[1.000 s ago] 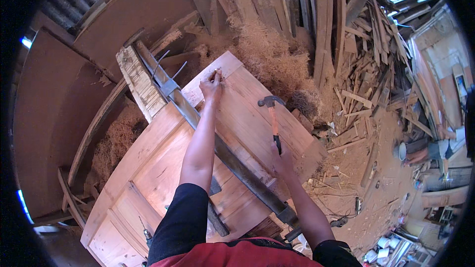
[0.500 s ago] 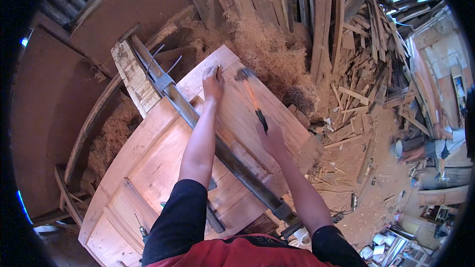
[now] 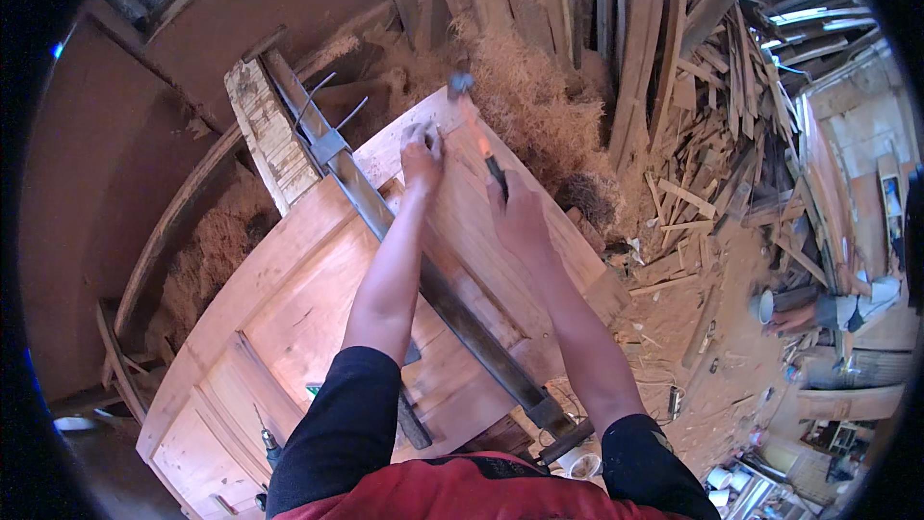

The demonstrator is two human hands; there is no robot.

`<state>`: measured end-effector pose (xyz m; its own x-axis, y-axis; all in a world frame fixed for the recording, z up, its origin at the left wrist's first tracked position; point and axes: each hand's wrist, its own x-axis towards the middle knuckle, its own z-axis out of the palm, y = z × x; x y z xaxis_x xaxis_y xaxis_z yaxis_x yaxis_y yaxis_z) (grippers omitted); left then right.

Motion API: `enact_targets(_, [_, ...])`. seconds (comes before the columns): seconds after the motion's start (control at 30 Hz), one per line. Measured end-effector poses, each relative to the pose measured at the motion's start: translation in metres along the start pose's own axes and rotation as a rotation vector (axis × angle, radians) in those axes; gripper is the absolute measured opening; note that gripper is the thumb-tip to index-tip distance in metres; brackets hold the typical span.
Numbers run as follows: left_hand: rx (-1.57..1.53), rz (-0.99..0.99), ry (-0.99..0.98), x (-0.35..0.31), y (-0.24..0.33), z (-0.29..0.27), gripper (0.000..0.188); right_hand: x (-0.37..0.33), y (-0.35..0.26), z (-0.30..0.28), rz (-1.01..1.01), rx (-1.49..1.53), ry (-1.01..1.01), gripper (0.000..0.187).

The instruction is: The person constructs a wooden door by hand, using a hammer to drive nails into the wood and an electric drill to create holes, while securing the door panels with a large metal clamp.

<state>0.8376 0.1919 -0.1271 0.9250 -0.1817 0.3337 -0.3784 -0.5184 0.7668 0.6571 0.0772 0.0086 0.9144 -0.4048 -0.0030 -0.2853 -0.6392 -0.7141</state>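
Observation:
My right hand [image 3: 521, 217] is closed round the dark grip of a hammer [image 3: 483, 144] with an orange shaft. Its blurred head is over the far corner of a panelled wooden door [image 3: 318, 299]. My left hand [image 3: 422, 159] rests near that same corner, fingers bent and drawn together against the wood. Whatever they pinch, if anything, is too small to make out. A long metal bar clamp [image 3: 448, 313] runs diagonally across the door, passing under my left forearm.
A drill [image 3: 270, 448] lies on the door by my left sleeve. Wood shavings [image 3: 520, 87] heap up beyond the far corner. Scrap wood [image 3: 736, 77] is piled at the right, and a person [image 3: 847, 308] is at the right edge. A pale board [image 3: 269, 135] sits by the clamp's far end.
The hammer and my right hand have moved up and away from me, bringing the head over the door's far corner. My left hand stays in nearly the same spot on the wood.

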Motion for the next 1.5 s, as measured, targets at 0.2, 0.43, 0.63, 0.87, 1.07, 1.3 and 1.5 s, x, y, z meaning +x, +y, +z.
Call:
enact_targets(0.2, [0.643, -0.166, -0.328, -0.028, 0.020, -0.017, 0.133, -0.011, -0.015, -0.002, -0.327, 0.326, 0.317, 0.024])
enact_targets(0.43, [0.697, -0.189, -0.433, -0.031, 0.024, -0.038, 0.143, 0.006, -0.027, -0.006, -0.020, 0.043, -0.024, 0.030])
enact_targets(0.63, [0.655, -0.104, -0.387, -0.029, 0.031, -0.018, 0.147, 0.020, 0.055, 0.037, -0.132, -0.012, 0.099, 0.030])
enact_targets(0.87, [0.843, -0.019, -0.153, -0.034, -0.027, -0.030, 0.148, 0.001, -0.004, 0.031, -0.298, 0.150, 0.195, 0.032])
enact_targets(1.07, [0.659, -0.223, -0.478, -0.030, 0.037, -0.041, 0.148, 0.011, 0.025, 0.022, 0.149, -0.174, -0.141, 0.038])
enact_targets(1.3, [0.631, -0.158, -0.482, -0.028, 0.036, -0.010, 0.148, 0.028, 0.066, 0.026, 0.046, -0.286, -0.071, 0.039])
enact_targets(1.5, [0.766, 0.027, -0.205, -0.043, 0.005, 0.010, 0.147, 0.010, 0.056, 0.035, 0.053, -0.204, -0.048, 0.041])
